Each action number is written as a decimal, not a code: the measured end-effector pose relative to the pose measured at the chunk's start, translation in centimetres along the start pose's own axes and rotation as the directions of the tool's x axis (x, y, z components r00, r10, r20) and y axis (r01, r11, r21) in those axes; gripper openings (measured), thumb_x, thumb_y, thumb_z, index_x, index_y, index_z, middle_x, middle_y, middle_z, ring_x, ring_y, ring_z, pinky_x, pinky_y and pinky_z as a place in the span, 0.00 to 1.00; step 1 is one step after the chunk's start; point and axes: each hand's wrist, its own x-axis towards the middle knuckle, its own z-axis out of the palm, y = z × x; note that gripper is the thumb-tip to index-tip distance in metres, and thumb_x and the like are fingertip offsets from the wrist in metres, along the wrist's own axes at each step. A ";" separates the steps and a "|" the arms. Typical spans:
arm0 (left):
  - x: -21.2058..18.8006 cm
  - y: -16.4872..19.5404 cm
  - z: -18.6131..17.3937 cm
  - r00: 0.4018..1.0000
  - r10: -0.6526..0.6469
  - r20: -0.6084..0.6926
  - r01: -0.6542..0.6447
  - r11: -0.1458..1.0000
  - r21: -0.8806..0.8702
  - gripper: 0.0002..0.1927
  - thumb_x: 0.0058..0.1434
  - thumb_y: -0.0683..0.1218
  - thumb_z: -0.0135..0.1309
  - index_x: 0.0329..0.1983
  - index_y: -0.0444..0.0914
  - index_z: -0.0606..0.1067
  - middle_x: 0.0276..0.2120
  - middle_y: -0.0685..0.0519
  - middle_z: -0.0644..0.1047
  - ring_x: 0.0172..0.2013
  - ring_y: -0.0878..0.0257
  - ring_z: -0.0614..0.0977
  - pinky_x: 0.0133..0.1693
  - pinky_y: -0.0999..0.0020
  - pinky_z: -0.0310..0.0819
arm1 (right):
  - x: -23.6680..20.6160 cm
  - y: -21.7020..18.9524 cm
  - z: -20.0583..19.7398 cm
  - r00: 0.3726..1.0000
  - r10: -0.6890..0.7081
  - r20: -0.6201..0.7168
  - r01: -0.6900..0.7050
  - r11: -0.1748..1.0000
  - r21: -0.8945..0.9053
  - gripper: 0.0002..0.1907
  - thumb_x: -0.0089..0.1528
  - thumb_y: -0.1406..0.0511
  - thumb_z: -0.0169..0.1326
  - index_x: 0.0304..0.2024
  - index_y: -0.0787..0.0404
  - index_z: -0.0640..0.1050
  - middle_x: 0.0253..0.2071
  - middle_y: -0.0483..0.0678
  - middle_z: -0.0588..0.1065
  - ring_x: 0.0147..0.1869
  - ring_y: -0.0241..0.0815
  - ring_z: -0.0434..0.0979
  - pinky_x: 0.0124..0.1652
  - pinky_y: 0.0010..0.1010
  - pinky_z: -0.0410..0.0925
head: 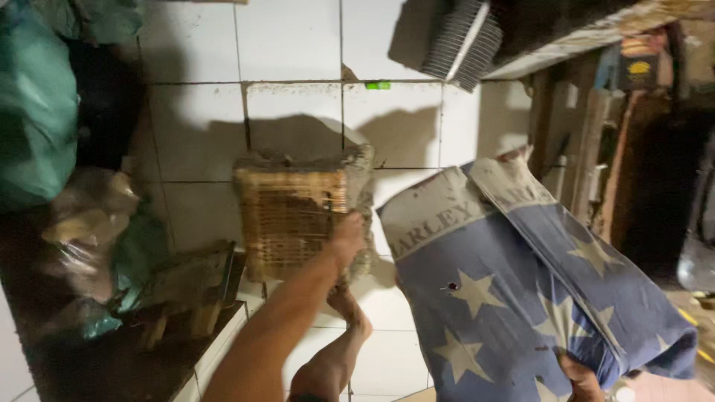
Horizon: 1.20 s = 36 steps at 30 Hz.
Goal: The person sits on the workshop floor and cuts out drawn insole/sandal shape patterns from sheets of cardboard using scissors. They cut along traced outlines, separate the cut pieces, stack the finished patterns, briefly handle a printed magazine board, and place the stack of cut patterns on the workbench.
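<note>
Clearly worn, the woven wicker panel is tan, squarish and crusted with grey dirt along its top and right edges (the weave shows in fine rows). It stands upright against the white tiled floor, and the left hand is clamped on its right edge. Low at the right, the right hand grips a blue star-printed cloth, fingers closed.

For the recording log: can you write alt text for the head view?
A person's left hand grips the edge of a dirty woven basket against a white tiled wall, while the right hand holds up blue star-patterned fabric. Green bags sit at left.
</note>
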 end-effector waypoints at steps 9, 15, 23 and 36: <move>-5.4 -1.2 4.0 0.945 0.236 0.228 0.064 0.551 -0.832 0.37 0.61 0.61 0.53 0.67 0.34 0.69 0.59 0.41 0.76 0.54 0.48 0.80 0.55 0.53 0.73 | -4.8 6.4 0.0 0.991 0.107 0.080 -0.092 0.981 -0.173 0.25 0.58 0.63 0.60 0.56 0.69 0.79 0.48 0.52 0.80 0.51 0.45 0.77 0.51 0.35 0.66; -9.0 -13.7 -2.9 0.965 0.208 -0.160 -0.161 -0.011 -0.987 0.42 0.57 0.65 0.56 0.65 0.32 0.71 0.55 0.40 0.80 0.51 0.49 0.83 0.54 0.55 0.75 | -17.5 11.4 17.0 0.713 -0.197 0.673 -0.232 0.840 0.491 0.24 0.57 0.64 0.60 0.54 0.67 0.76 0.49 0.49 0.79 0.52 0.42 0.79 0.54 0.36 0.71; -4.5 -16.0 -4.4 0.894 0.192 -0.405 -0.382 0.799 -0.464 0.51 0.46 0.54 0.73 0.68 0.32 0.61 0.58 0.44 0.74 0.57 0.52 0.76 0.56 0.59 0.69 | -15.5 0.8 22.1 0.651 -0.719 0.244 0.749 0.555 -0.363 0.25 0.61 0.55 0.57 0.54 0.64 0.77 0.46 0.54 0.79 0.50 0.47 0.80 0.52 0.40 0.71; -2.7 -20.4 -3.1 0.997 0.079 0.011 -0.024 0.433 -0.901 0.30 0.53 0.44 0.64 0.58 0.27 0.73 0.49 0.39 0.77 0.47 0.44 0.80 0.47 0.51 0.77 | -15.6 -3.2 26.8 0.758 -0.406 0.509 0.622 0.686 -0.378 0.34 0.64 0.42 0.53 0.52 0.63 0.82 0.33 0.55 0.79 0.38 0.46 0.79 0.41 0.37 0.71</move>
